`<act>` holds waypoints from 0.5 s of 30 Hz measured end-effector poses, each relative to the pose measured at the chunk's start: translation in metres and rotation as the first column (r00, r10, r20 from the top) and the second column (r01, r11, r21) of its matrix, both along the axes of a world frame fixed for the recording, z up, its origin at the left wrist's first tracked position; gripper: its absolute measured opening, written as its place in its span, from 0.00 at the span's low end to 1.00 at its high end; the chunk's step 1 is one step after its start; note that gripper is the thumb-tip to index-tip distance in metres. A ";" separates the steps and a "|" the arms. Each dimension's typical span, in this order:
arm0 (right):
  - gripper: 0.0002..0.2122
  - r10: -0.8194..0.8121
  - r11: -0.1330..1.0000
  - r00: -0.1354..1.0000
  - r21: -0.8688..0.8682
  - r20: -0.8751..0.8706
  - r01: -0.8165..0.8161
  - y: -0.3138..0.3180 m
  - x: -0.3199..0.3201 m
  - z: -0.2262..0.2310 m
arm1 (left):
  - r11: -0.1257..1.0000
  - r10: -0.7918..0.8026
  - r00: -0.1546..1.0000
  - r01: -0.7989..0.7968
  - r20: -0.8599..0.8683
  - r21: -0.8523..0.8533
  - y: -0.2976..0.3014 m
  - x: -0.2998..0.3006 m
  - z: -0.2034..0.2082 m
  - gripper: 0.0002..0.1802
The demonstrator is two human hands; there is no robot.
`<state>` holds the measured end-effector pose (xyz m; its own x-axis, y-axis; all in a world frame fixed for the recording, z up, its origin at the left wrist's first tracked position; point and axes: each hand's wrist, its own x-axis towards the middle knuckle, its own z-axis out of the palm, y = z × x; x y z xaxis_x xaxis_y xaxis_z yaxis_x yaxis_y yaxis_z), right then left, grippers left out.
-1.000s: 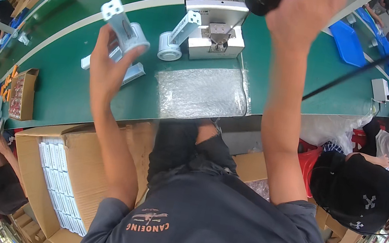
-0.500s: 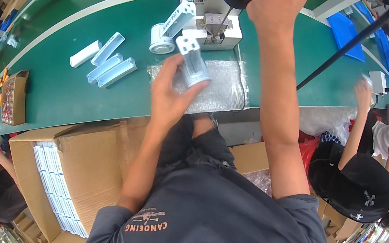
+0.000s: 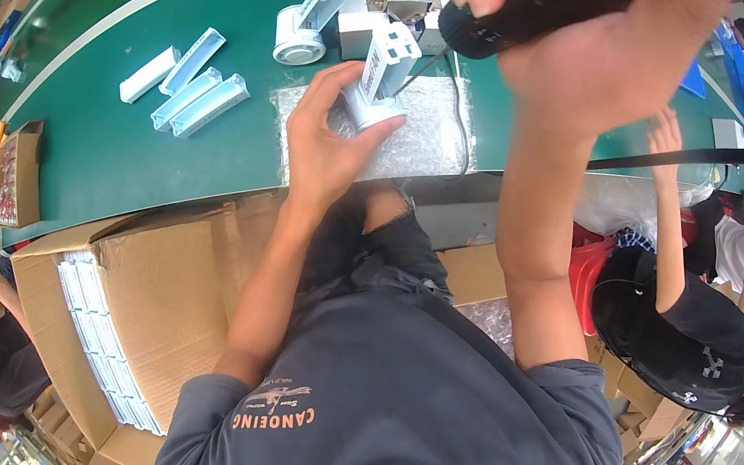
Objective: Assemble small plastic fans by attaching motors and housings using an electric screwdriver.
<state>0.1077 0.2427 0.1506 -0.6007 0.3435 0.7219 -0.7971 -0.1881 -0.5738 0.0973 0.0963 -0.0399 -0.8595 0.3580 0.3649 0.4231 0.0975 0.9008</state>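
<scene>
My left hand (image 3: 329, 135) is wrapped around the round base of a pale blue plastic bracket (image 3: 383, 66) with an upright channel, held over bubble wrap (image 3: 430, 135). In my right hand (image 3: 596, 83) is a black electric screwdriver (image 3: 520, 14), tilted, its long thin bit reaching down to the inside of the bracket near the base. Whether the tip touches a screw is too small to tell. A similar bracket (image 3: 299, 48) stands just beyond my left hand, beside a white screw feeder (image 3: 403, 1) that the right hand partly covers.
Several loose pale blue channel pieces (image 3: 198, 106) lie on the green table (image 3: 104, 159) to the left. An open carton (image 3: 160, 297) of stacked pale pieces stands at my left side. A black cable (image 3: 691, 157) runs rightward, near a co-worker's hand (image 3: 664, 134).
My right hand has brought the screwdriver from the feeder back toward me, its bit now at the bracket. My left hand has tilted the bracket more upright. The view has shifted slightly.
</scene>
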 end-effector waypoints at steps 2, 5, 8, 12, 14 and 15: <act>0.32 -0.004 1.000 1.000 -0.015 0.006 0.004 0.001 -0.001 -0.001 | 1.000 -0.006 1.000 0.006 0.007 0.005 0.001 0.000 0.000 0.33; 0.32 -0.014 0.992 0.996 0.127 -0.088 0.026 0.007 -0.005 -0.007 | 1.000 -0.028 1.000 0.028 0.011 -0.004 0.001 0.001 0.000 0.34; 0.31 -0.023 0.995 0.998 0.095 -0.058 0.029 0.004 -0.007 -0.011 | 1.000 -0.026 1.000 0.026 0.011 0.014 0.001 0.001 -0.001 0.33; 0.30 -0.014 0.995 0.995 0.099 -0.094 0.023 0.001 -0.007 -0.016 | 0.999 -0.015 1.000 0.014 0.017 0.036 0.003 0.001 0.000 0.33; 0.29 -0.010 0.998 0.998 0.060 -0.064 0.014 -0.001 -0.007 -0.018 | 0.999 -0.015 1.000 0.014 0.021 0.040 0.002 0.002 0.001 0.32; 0.29 -0.004 0.996 0.996 0.083 -0.087 0.011 0.000 -0.009 -0.019 | 0.999 -0.020 1.000 0.019 0.023 0.044 0.002 0.001 0.001 0.32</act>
<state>0.0991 0.2427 0.1313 -0.5326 0.2846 0.7971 -0.8455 -0.1361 -0.5163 0.0986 0.0981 -0.0390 -0.8613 0.3586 0.3600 0.4028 0.0501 0.9139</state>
